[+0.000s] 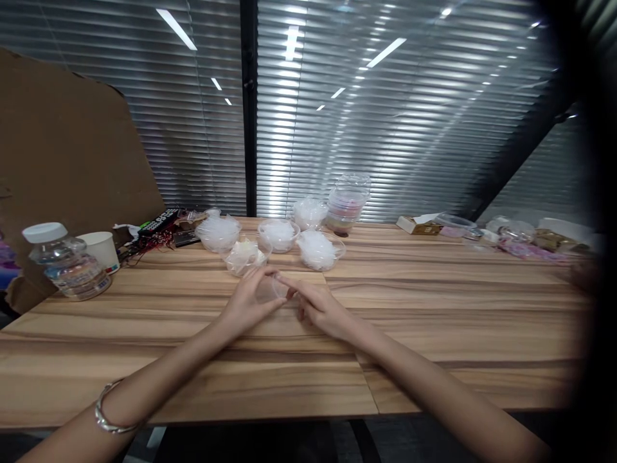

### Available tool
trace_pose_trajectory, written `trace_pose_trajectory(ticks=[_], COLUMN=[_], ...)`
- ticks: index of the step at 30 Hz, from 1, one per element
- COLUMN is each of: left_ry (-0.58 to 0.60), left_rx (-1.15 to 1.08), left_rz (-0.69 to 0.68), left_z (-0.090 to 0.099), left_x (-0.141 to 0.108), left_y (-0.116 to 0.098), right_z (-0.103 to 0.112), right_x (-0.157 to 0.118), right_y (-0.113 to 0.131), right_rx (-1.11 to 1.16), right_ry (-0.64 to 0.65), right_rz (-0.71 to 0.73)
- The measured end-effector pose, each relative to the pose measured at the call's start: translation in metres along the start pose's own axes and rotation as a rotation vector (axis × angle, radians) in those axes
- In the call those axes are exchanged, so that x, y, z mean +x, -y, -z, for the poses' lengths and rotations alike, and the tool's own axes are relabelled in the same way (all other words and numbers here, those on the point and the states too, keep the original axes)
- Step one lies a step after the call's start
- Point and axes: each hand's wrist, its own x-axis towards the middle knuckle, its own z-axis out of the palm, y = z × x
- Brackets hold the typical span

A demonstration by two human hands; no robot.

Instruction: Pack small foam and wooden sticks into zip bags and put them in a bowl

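Note:
Between my two hands is a small clear plastic container (270, 289), its contents too faint to make out. My left hand (248, 302) curves round its left side, thumb at the front and fingers at the back. My right hand (321, 308) touches its right edge with an outstretched index finger, the other fingers curled. Just behind them sits a clear bowl with pale stuff (245, 254). Bowls of white shredded filling stand around it: one at the left (218, 231), one in the middle (278, 235), one at the right (318, 249) and one farther back (309, 212).
A stack of clear containers (347, 202) stands at the back. On the left are a bottle (72, 267), a paper cup (101, 251), wires and a cardboard sheet (67, 141). A small box (419, 225) and plastic packets (530, 247) lie at the right, before window blinds.

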Motion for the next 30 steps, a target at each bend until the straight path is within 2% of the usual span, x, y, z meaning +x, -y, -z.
trace_pose_trajectory(ticks=[2, 7, 11, 17, 22, 30], left_ry=[-0.013, 0.039, 0.051, 0.038, 0.049, 0.035], left_rx=[-0.021, -0.072, -0.101, -0.188, -0.145, -0.075], left_rz=[0.038, 0.114, 0.123, 0.191, 0.211, 0.182], left_z=[0.0, 0.001, 0.002, 0.0, 0.001, 0.003], left_x=[0.001, 0.001, 0.001, 0.002, 0.001, 0.002], left_y=[0.002, -0.002, -0.005, -0.004, -0.005, -0.003], right_z=[0.002, 0.006, 0.003, 0.001, 0.003, -0.001], right_x=[0.001, 0.003, 0.003, 0.005, 0.007, 0.007], right_y=[0.002, 0.002, -0.006, -0.019, -0.016, -0.015], right_rx=[0.085, 0.373, 0.658, 1.023, 1.089, 1.026], right_ry=[-0.061, -0.136, -0.139, -0.131, -0.103, -0.227], right_rz=[-0.064, -0.278, -0.418, -0.515, -0.516, -0.429])
